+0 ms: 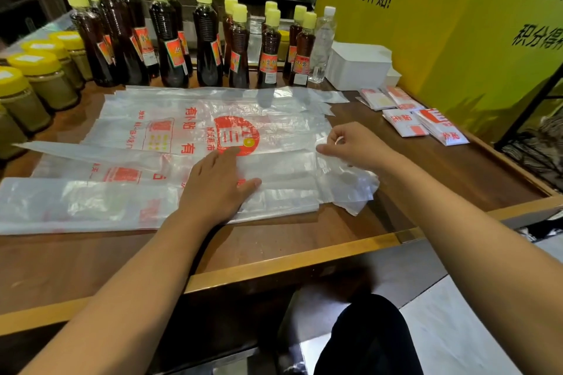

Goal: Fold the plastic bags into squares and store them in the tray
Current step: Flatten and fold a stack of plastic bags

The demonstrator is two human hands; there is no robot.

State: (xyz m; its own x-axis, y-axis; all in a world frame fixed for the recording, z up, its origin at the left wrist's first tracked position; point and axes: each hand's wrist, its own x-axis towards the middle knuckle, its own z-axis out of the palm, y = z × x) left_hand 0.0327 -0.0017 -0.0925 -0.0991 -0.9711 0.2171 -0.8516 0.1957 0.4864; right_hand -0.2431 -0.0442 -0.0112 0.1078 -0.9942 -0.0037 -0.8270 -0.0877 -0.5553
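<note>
Head camera looked down over my forearms at the wooden counter (274,240), where the plastic bags (189,131) lay flat in an overlapping spread, clear film with red print. Their long axis ran left to right across the counter, roughly along its near edge, with the handle ends pointing right toward my right hand (353,146). The nearest bag (76,204) was a long strip reaching to the left edge of the picture. My left hand (217,183) rested palm down on the bags near their middle, fingers straight and close together, thumb out to the right, pressing the film flat. My right hand pinched a crumpled bit of film at the right end of the bags between thumb and forefinger, the other fingers curled beneath. Further right, well apart from the spread, folded bags (423,122) lay on the wood as small white and red packets, four or so, set in loose pairs. Behind them stood a white tray (359,65) against the yellow board (457,39) with black characters; I could not tell what lay inside the tray. Along the back of the counter stood dark bottles (170,39) with yellow caps, a clear bottle (323,42) just beside the tray, and on the left yellow-lidded jars (39,79) holding something greenish brown.
</note>
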